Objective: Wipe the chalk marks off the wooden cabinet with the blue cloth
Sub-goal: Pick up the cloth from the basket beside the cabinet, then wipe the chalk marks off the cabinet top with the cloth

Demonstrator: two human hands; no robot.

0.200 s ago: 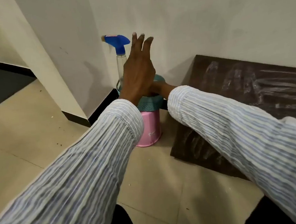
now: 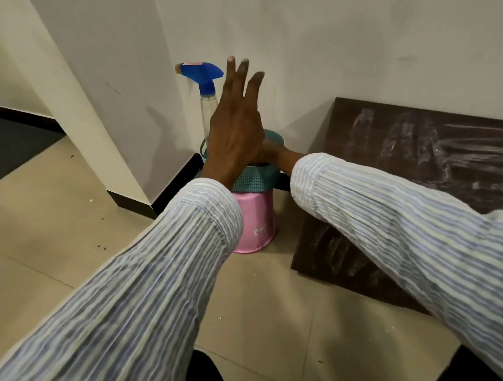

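The dark wooden cabinet (image 2: 421, 160) lies low at the right against the wall, its top and side smeared with white chalk marks. My left hand (image 2: 235, 126) is raised in front of the teal basket (image 2: 252, 181), fingers spread, holding nothing. My right hand (image 2: 267, 152) reaches into the basket from the right and is mostly hidden behind the left hand, so its grip cannot be seen. No blue cloth is visible. Both arms wear striped sleeves.
The teal basket sits on an upturned pink bucket (image 2: 254, 223) in the wall corner. A spray bottle with a blue head (image 2: 204, 80) stands in the basket. A white pillar (image 2: 95, 97) rises at the left, with a dark mat (image 2: 9, 147) beyond on the tiled floor.
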